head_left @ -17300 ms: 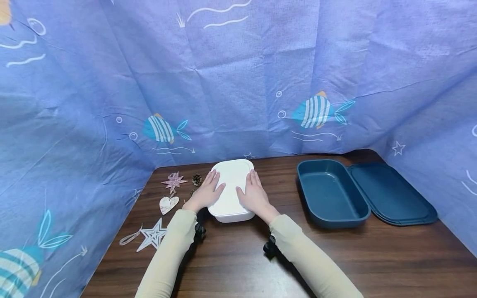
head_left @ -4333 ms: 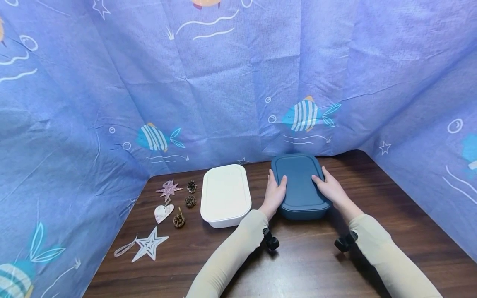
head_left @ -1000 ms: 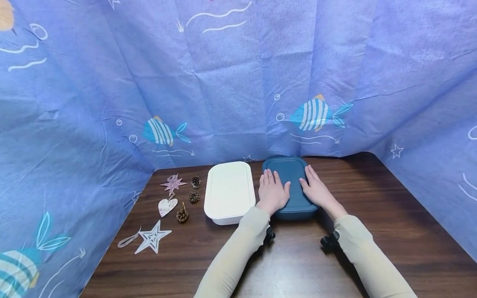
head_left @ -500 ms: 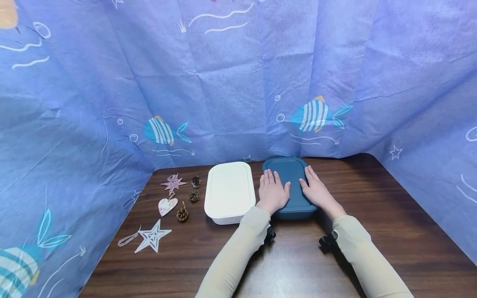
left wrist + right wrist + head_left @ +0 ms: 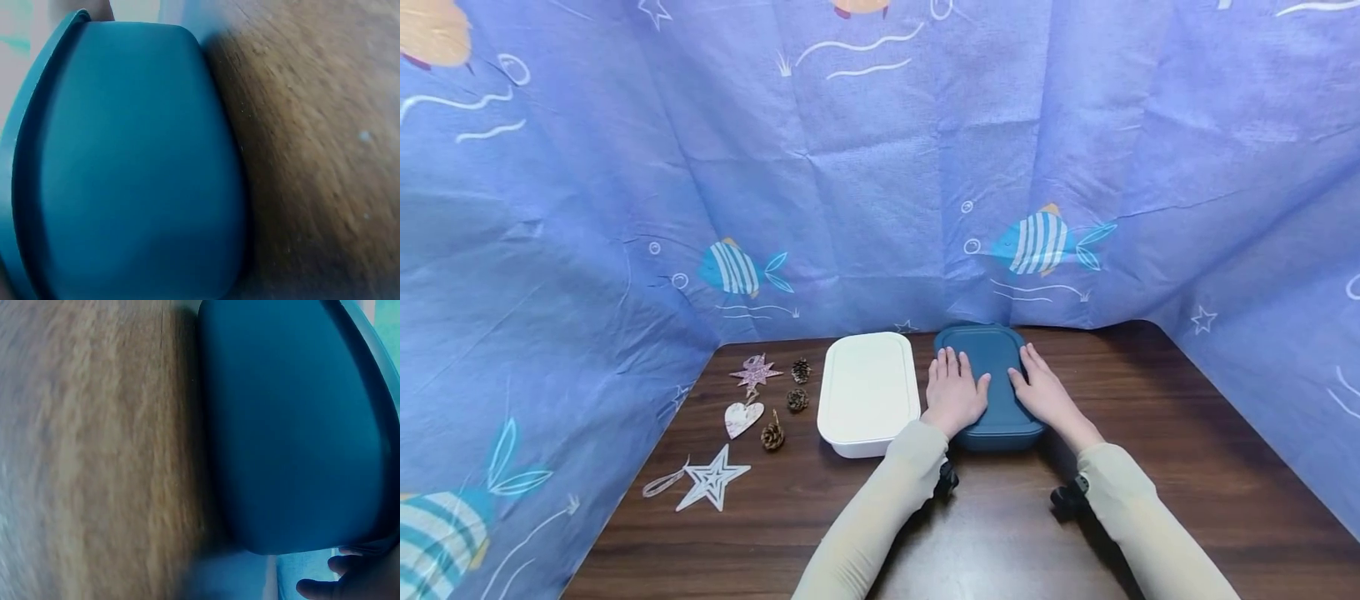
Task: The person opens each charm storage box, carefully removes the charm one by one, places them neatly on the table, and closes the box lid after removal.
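Observation:
A dark blue rectangular box (image 5: 985, 340) with its lid on stands at the back of the table. My left hand (image 5: 957, 393) lies flat over the lid's left side, fingers straight and pointing away. On the right edge rests my right hand (image 5: 1048, 396), its fingers extended along the rim and the thumb on the lid. The left wrist view shows the box's side wall (image 5: 137, 162) under the overhanging lid rim. In the right wrist view, fingers (image 5: 319, 589) appear below the box wall (image 5: 294, 431). Just left stands a white lidded box (image 5: 868, 387), touched by neither hand.
Ornaments lie at the left: a pink glitter star (image 5: 756, 372), a heart (image 5: 742, 418), a white star (image 5: 713, 479) and pine cones (image 5: 772, 435). A blue fish-print cloth (image 5: 880, 208) hangs behind the wooden table (image 5: 985, 533).
Earlier the blue box stood uncovered, its lid beside it, hands on the white box. Then the covered box was gripped at its sides and shifted left. Over the last second the hands stay still.

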`<act>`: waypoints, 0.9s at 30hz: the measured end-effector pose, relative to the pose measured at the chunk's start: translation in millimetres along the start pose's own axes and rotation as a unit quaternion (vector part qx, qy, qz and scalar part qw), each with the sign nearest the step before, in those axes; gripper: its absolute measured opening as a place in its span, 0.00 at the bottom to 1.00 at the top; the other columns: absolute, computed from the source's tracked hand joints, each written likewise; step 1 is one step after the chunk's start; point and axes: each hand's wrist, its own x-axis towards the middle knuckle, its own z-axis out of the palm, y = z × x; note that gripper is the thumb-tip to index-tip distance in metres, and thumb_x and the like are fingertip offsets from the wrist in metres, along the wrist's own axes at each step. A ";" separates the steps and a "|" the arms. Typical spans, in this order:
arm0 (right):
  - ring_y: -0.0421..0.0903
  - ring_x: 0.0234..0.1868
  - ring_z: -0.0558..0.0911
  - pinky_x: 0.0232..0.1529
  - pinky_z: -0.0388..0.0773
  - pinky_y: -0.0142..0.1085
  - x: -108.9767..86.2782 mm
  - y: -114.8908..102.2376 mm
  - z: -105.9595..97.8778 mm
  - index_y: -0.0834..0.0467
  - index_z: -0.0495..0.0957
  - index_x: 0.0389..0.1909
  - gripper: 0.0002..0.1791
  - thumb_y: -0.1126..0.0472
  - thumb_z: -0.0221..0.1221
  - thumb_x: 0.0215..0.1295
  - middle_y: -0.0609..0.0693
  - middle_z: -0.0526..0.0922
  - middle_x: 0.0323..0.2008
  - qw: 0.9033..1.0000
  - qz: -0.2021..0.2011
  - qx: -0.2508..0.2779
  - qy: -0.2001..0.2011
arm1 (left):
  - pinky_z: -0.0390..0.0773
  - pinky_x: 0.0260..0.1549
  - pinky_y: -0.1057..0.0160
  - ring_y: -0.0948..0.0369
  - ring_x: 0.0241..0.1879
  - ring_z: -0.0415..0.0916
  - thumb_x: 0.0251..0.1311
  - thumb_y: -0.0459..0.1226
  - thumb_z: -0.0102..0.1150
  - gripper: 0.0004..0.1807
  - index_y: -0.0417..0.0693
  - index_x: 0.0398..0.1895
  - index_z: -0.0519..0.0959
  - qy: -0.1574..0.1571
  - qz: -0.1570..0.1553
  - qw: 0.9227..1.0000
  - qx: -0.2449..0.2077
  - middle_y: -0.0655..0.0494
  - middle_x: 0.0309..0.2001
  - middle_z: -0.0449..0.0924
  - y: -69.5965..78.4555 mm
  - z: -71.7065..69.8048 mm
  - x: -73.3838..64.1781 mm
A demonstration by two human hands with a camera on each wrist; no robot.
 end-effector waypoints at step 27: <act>0.64 0.78 0.47 0.74 0.44 0.62 -28.6 -53.0 -175.3 0.61 0.64 0.75 0.35 0.55 0.61 0.70 0.63 0.54 0.77 0.922 -0.194 -0.061 0.328 | 0.34 0.73 0.38 0.45 0.79 0.36 0.76 0.57 0.42 0.37 0.48 0.80 0.56 0.292 0.089 0.952 0.011 0.45 0.79 0.48 -207.5 -221.7 -70.8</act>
